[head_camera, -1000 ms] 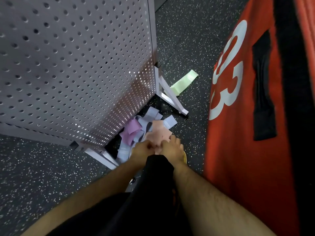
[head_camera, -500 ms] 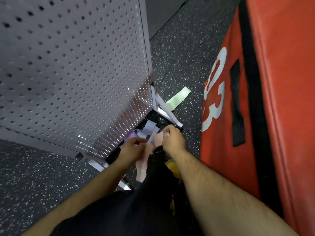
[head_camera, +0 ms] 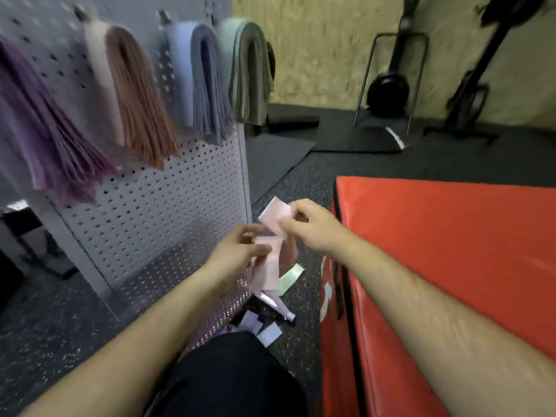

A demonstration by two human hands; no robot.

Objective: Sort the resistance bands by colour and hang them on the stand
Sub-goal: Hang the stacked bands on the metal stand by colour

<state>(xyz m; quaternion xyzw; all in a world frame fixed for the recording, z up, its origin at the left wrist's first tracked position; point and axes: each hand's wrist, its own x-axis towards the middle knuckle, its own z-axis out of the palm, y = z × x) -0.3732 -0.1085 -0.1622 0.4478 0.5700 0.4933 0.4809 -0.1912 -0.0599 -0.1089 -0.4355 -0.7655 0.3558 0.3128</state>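
A pale pink resistance band hangs between my two hands in front of the grey pegboard stand. My right hand pinches its upper end, and my left hand grips it lower down. On the stand's hooks hang bunches sorted by colour: purple, pink-brown, blue-grey and green. Loose bands in white and lilac lie on the floor by the stand's foot, with a green band beyond them.
A big red padded block stands close on my right. Black mats cover the floor behind the stand. Gym equipment with a metal frame stands at the wooden back wall. My dark-clothed knee is below my hands.
My hands have lifted the pink band up off the floor pile, and my head has tilted up, bringing the hanging bunches on the stand into view.
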